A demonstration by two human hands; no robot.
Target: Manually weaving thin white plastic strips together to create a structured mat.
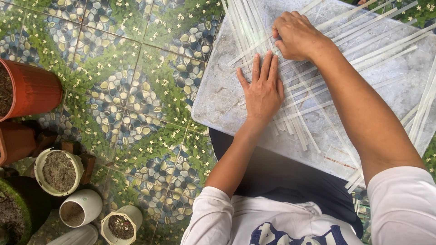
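head view: the person sits over a grey board (218, 104) on their lap, covered with crossed white strips (299, 115), weaving them flat. to do this well, i'd say keep the laid strips pinned so nothing slides, and feed each new one snug against its neighbour. the left hand (262, 88) is spread wide, palm down, fingers together and pressing the strips onto the board near its middle. the right hand (297, 35) is curled narrow, fingertips pinching or nudging a strip just beyond the left fingertips; whether it truly grips one, i cannot tell. off to the side, on the pebble-pattern tiled floor (136, 81), stand an orange pot (32, 88) and small white pots (81, 206) of soil.
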